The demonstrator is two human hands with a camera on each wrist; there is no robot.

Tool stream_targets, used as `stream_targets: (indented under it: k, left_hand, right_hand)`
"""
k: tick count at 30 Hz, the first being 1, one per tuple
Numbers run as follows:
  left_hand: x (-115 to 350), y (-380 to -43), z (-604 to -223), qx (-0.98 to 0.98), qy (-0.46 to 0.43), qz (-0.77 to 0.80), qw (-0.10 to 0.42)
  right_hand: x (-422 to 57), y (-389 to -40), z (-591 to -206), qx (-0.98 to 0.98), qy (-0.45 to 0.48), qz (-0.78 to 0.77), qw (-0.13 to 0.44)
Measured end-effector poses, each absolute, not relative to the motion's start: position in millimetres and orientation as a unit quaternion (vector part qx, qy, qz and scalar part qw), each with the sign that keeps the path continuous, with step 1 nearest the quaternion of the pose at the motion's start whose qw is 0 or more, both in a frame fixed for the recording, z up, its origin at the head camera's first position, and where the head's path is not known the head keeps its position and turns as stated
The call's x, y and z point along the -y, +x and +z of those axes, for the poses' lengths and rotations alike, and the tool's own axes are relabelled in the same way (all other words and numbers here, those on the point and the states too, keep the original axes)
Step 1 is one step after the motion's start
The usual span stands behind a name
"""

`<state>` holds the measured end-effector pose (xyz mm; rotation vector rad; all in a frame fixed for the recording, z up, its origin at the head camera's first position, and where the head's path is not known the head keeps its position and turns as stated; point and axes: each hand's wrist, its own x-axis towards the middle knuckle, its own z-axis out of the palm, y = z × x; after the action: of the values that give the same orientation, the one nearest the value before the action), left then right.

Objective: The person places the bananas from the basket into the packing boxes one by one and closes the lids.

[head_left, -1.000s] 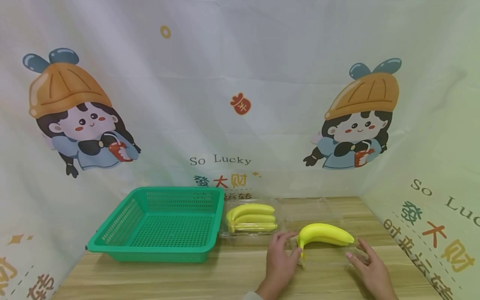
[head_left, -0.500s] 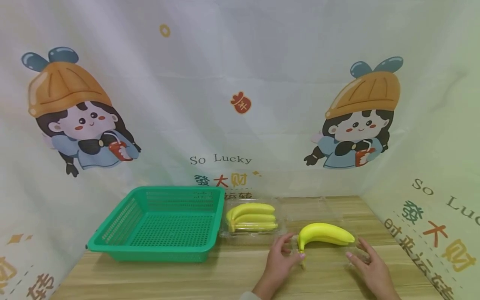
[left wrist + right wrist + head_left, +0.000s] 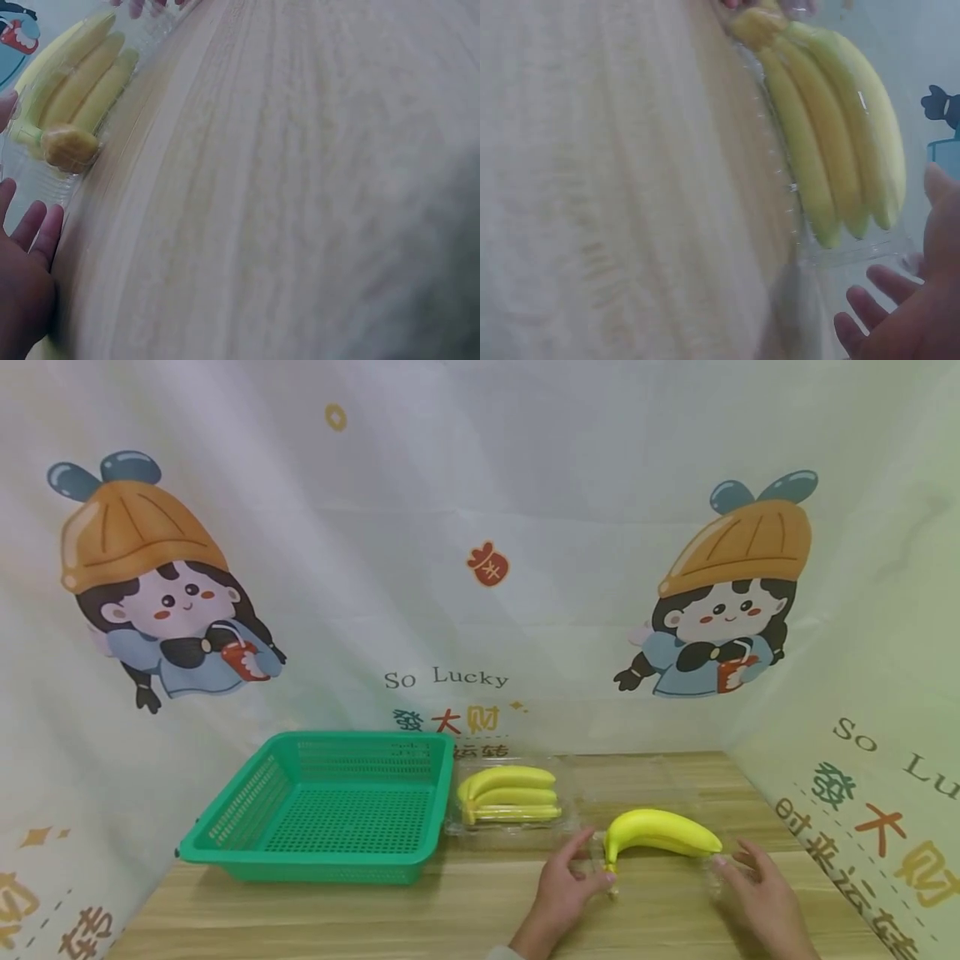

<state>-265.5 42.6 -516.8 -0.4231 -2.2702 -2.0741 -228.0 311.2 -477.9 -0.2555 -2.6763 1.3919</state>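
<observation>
A bunch of yellow bananas [image 3: 663, 832] lies in a clear plastic box [image 3: 855, 253] at the front right of the table, its stem toward the left. At the stem end is my left hand [image 3: 562, 885], thumb tip close to the stem, fingers extended along the box's side. My right hand [image 3: 761, 893] is at the banana tips, thumb and spread fingers right by the box's end wall. In the left wrist view the left fingers [image 3: 46, 234] look straight and relaxed beside the clear box. Straight right fingers [image 3: 866, 306] show below the box's edge in the right wrist view.
A green plastic basket [image 3: 318, 870] stands on the left of the wooden table [image 3: 360, 918]. Behind my left hand sits a second clear box with bananas [image 3: 513, 795], its transparent lid [image 3: 622, 777] spread out to the right. A printed cloth [image 3: 375, 568] hangs behind.
The right hand's thumb and fingers have shifted slightly at the box's end. The whole scene has slid a little to the right in view; the bananas stay between the hands.
</observation>
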Motion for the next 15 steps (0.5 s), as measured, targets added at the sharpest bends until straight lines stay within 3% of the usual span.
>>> stream_targets:
  k: [15]
  left_hand:
    - [-36, -261, -515, 0.707, -0.111, -0.698, -0.001]
  right_hand:
    - [-301, -251, -434, 0.871, -0.059, 0.477, 0.102]
